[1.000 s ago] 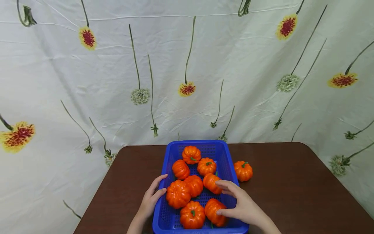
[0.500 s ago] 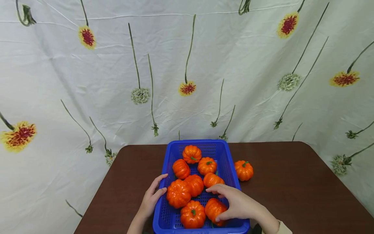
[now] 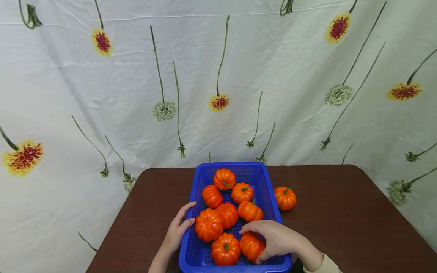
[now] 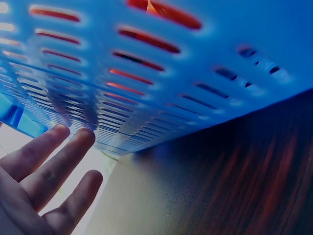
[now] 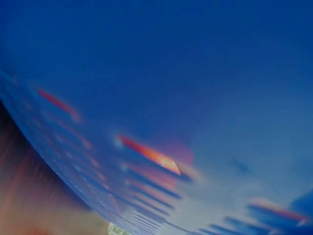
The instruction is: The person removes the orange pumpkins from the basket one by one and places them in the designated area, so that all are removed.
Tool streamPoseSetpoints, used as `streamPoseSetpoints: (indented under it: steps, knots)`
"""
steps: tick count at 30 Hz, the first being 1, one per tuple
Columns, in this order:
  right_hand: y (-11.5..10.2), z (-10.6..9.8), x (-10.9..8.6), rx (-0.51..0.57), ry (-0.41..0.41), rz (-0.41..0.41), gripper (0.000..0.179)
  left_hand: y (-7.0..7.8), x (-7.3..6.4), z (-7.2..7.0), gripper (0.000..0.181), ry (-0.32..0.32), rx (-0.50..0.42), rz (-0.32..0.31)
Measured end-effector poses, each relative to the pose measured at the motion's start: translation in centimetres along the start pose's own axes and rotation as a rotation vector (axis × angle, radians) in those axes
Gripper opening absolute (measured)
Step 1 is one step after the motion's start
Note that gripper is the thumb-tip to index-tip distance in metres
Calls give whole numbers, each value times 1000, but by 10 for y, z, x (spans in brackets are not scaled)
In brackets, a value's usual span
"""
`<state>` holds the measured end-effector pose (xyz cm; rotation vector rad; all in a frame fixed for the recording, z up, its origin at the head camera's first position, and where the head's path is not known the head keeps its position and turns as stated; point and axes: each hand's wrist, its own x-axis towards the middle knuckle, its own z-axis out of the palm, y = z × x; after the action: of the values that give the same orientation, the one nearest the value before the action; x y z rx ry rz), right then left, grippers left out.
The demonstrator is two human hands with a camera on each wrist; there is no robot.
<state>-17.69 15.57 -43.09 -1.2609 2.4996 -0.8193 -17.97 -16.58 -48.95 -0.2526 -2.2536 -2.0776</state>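
Observation:
A blue slotted plastic basket [image 3: 239, 164] holds several small orange pumpkins. My left hand [image 3: 175, 230] touches the basket's left rim; in the left wrist view, its straight fingers [image 4: 61, 164] lie along the slotted outer wall [image 4: 220, 44]. Inside the near right corner, my right hand [image 3: 278, 239] grips a pumpkin [image 3: 252, 246], fingertips at its far side and thumb at its near side. Left of that one sits another pumpkin [image 3: 225, 249] with its green stem up. The right wrist view shows only the blurred basket wall [image 5: 146, 63]; the hand is hidden there.
A single pumpkin [image 3: 285, 198] lies on the dark brown table [image 3: 331, 212], just outside the basket's right wall. Behind the table hangs a white cloth [image 3: 136, 83] printed with flowers.
My right hand has come in from the right and closed around the near right pumpkin. The left hand has stayed at the rim, and the basket has not moved.

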Motion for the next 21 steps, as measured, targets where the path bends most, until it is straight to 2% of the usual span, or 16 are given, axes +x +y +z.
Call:
streamPoseSetpoints:
  steps: [7,12,16,21]
  knots:
    - [-1,1,0,-12,-1,25,56,0,0,0,41,-1,5,-3]
    - [1,2,-1,-21,14,7,55,1,0,0,41,-3,-2,-5]
    - [3,3,-3,-27,54,-51,53,0,0,-1,42,-1,-6,-6]
    - [7,6,-6,65,150,-164,50,-1,-1,-1,42,1,-5,-5]
